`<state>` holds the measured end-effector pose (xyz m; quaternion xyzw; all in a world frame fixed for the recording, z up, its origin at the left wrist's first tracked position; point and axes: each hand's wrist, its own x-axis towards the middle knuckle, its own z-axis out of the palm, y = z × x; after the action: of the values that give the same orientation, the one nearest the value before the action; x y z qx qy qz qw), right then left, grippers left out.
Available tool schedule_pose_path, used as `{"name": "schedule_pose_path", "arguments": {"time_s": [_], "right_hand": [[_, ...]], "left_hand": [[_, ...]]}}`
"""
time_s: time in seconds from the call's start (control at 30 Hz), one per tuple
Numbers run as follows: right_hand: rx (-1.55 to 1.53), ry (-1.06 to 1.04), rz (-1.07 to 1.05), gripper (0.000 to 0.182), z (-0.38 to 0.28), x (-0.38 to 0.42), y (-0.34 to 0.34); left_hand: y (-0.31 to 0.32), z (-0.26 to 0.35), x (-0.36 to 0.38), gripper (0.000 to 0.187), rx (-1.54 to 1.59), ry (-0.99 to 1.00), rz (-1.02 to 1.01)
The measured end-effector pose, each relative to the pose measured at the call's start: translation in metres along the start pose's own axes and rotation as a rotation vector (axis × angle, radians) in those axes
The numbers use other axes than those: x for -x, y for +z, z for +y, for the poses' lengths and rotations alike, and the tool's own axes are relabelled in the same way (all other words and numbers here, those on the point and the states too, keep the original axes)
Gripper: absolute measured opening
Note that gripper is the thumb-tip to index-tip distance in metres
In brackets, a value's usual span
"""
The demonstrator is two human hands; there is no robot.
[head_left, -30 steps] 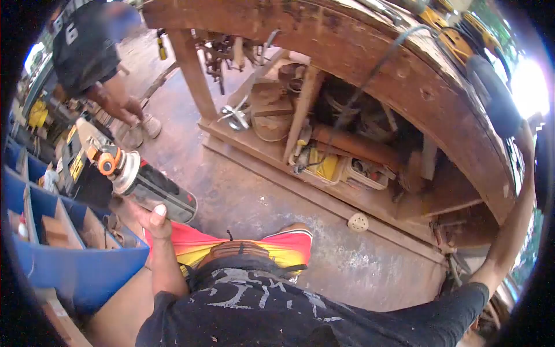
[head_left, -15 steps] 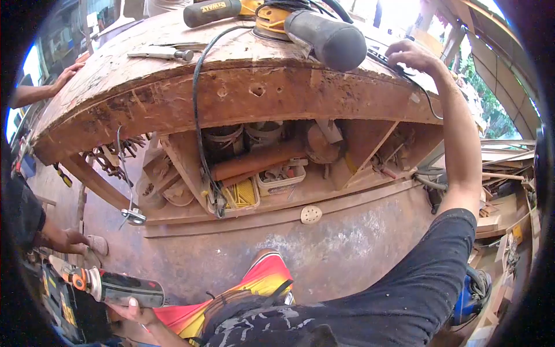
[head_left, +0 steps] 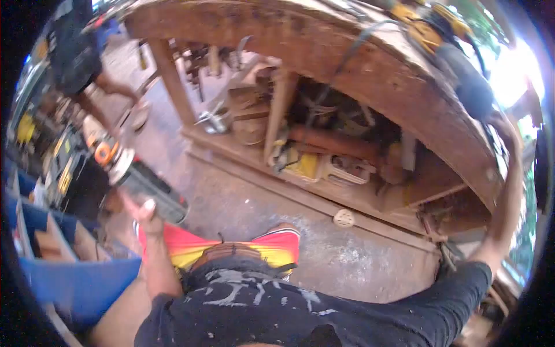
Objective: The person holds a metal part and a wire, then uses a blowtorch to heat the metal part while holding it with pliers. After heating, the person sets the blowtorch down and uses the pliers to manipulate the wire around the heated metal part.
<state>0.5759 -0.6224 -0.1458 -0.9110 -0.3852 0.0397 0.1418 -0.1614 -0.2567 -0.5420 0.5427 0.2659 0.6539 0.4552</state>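
Note:
My left hand (head_left: 141, 211) is wrapped round the canister of a gas torch (head_left: 153, 188), a dark cylinder with an orange knob and a nozzle tilted up to the left. Over at the far right, my right hand (head_left: 502, 128) is at the edge of the wooden workbench (head_left: 324, 43), smeared by motion. Its fingers are too blurred to make out. Close by it on the benchtop is a yellow sander (head_left: 425, 34) with a black dust bag (head_left: 471, 87). A dark cord hangs from the bench.
Beneath the bench, a shelf holds a reddish pipe (head_left: 335, 143) and a white tub (head_left: 347, 169). A round sanding disc (head_left: 344, 217) lies at the shelf's front edge. Blue bins (head_left: 81, 283) stand at lower left. Another person (head_left: 75, 58) is at upper left.
The view has swung left and down, so the bench shifts up and right. Blue bins have come into sight. The gas torch stays in my left hand; my right hand remains by the bench.

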Motion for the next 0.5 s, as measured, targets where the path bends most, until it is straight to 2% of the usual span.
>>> {"name": "schedule_pose_path", "arguments": {"time_s": [0.03,0.07,0.13,0.23,0.3,0.33,0.4,0.43,0.5], "right_hand": [[0.107,0.036,-0.072,0.034,0.036,-0.018,-0.014],[0.016,0.06,0.064,0.031,0.032,0.0,-0.004],[-0.058,0.089,0.182,0.028,0.026,0.022,0.005],[0.15,0.022,0.131,0.03,0.028,0.019,0.0],[0.219,0.148,-0.001,0.035,0.02,0.011,-0.011],[0.217,0.15,0.001,0.035,0.028,0.011,-0.011],[0.533,0.016,0.202,0.034,0.056,0.008,-0.018],[0.535,0.017,0.202,0.034,0.084,0.004,-0.034],[0.4,0.165,0.392,0.032,0.147,0.003,-0.07]], "left_hand": [[0.019,0.008,-0.006,0.095,0.11,0.011,-0.071],[0.025,0.01,-0.011,0.095,0.095,0.022,-0.05],[0.03,0.009,-0.009,0.091,0.096,0.027,-0.022],[0.031,0.007,-0.01,0.093,0.031,0.0,-0.042],[0.031,0.008,-0.012,0.092,0.027,-0.016,-0.071],[0.031,0.009,-0.013,0.092,0.025,-0.019,-0.076],[0.03,0.005,-0.014,0.093,0.032,-0.02,-0.079],[0.029,0.003,-0.015,0.094,0.0,-0.003,-0.069],[0.021,-0.001,-0.015,0.095,-0.033,0.015,-0.061]]}}
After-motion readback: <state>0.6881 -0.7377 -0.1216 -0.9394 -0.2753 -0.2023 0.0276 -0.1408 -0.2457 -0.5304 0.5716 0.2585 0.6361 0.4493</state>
